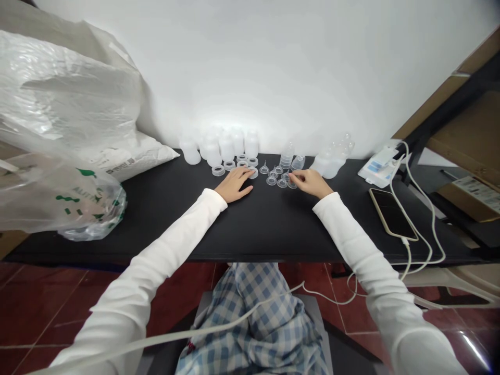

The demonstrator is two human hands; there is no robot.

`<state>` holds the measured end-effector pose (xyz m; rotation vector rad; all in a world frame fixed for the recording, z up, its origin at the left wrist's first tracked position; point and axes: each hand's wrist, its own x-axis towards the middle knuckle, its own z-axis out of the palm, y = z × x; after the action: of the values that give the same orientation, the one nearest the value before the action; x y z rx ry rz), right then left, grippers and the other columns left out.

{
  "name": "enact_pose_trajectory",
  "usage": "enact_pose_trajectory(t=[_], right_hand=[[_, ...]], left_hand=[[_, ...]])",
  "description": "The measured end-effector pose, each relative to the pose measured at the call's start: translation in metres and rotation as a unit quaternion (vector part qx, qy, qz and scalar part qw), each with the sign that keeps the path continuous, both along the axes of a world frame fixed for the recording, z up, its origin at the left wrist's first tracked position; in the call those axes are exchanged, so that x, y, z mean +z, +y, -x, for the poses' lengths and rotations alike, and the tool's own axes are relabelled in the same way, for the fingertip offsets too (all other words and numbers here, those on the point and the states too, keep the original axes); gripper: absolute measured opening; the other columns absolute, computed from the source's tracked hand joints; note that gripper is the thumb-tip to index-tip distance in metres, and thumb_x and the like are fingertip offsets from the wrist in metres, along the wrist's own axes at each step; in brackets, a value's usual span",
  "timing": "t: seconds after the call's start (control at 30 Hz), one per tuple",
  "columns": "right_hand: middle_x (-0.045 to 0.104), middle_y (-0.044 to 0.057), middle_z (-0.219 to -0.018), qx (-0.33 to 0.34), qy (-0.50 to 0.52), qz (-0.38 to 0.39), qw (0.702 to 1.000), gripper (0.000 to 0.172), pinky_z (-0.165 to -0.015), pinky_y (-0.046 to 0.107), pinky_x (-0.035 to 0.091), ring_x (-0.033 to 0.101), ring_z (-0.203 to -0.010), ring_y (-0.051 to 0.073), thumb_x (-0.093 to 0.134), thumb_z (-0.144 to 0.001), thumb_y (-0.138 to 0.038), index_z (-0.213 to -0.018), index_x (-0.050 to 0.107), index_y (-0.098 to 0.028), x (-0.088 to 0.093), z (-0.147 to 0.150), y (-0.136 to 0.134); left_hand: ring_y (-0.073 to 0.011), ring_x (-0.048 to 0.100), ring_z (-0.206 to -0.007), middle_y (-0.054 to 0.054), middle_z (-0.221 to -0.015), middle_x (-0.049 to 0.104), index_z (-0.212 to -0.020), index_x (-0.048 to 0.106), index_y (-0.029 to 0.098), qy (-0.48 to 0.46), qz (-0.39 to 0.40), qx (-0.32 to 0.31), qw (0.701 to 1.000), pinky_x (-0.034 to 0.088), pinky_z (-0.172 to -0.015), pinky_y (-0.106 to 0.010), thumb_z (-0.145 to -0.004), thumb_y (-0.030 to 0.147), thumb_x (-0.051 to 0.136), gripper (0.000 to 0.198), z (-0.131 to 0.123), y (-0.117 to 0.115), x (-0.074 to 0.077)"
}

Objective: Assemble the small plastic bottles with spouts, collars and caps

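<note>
My left hand (235,184) rests with spread fingers on the black table, its fingertips at a translucent ring (253,172) among several similar rings. White bottles (212,151) stand in a group behind them. My right hand (308,182) is closed, thumb and index finger together at the right edge of a cluster of clear nipples (271,180); what it pinches is too small to make out. Behind that cluster, a stack of clear caps (287,155) stands beside a tilted clear cap (298,162). More bottles with clear tops (330,159) are grouped farther right, near the wall.
Large white plastic bags (78,99) and a clear printed bag (86,200) cover the table's left end. On the right lie a phone (392,213) with a looping white cable (433,208) and a blue-and-white packet (378,165). A cardboard box (471,195) sits on a shelf.
</note>
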<state>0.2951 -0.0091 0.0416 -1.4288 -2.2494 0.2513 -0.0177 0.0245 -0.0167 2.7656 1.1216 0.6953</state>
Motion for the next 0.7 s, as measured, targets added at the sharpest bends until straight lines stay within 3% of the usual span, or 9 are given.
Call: enact_pose_trajectory(t=[0.23,0.47,0.6,0.7], right_hand=[[0.064,0.003,-0.062,-0.025,-0.035,0.057,0.997,0.042,-0.066,0.029,0.035,0.055,-0.060,0.016,0.042,-0.096,-0.045,-0.072,0.066,-0.020,0.000,-0.002,0.003],[0.063,0.003,-0.069,-0.085,-0.073,0.006,0.994,0.027,-0.061,0.029,0.032,0.054,-0.061,0.017,0.049,-0.095,-0.044,-0.084,0.060,-0.021,-0.005,-0.005,0.006],[0.060,0.001,-0.070,-0.066,-0.056,0.007,0.996,0.021,-0.059,0.028,0.034,0.054,-0.060,0.017,0.058,-0.090,-0.041,-0.097,0.058,-0.022,-0.008,-0.010,0.009],[0.057,0.000,-0.069,-0.050,-0.056,-0.004,0.997,0.018,-0.057,0.028,0.034,0.052,-0.060,0.017,0.058,-0.087,-0.034,-0.101,0.056,-0.022,-0.010,-0.015,0.012]], left_hand=[[-0.0316,0.050,-0.137,-0.018,-0.135,0.059,-0.130,0.058,0.015,-0.028,0.002,-0.045,0.999,0.040,-0.116,-0.052,-0.096,0.034,0.051,0.040,-0.002,-0.005,0.008],[-0.0296,0.056,-0.128,-0.016,-0.130,0.062,-0.095,0.057,0.018,-0.064,0.034,-0.072,0.995,0.044,-0.109,-0.047,-0.093,0.038,0.055,0.020,-0.004,-0.005,0.010],[-0.0292,0.060,-0.121,-0.015,-0.121,0.066,-0.089,0.055,0.019,-0.086,0.045,-0.067,0.993,0.045,-0.105,-0.046,-0.092,0.037,0.056,0.018,-0.005,-0.006,0.010],[-0.0279,0.063,-0.116,-0.013,-0.118,0.068,-0.091,0.057,0.019,-0.154,0.068,-0.042,0.985,0.045,-0.104,-0.045,-0.090,0.038,0.060,0.019,-0.007,-0.009,0.010]])
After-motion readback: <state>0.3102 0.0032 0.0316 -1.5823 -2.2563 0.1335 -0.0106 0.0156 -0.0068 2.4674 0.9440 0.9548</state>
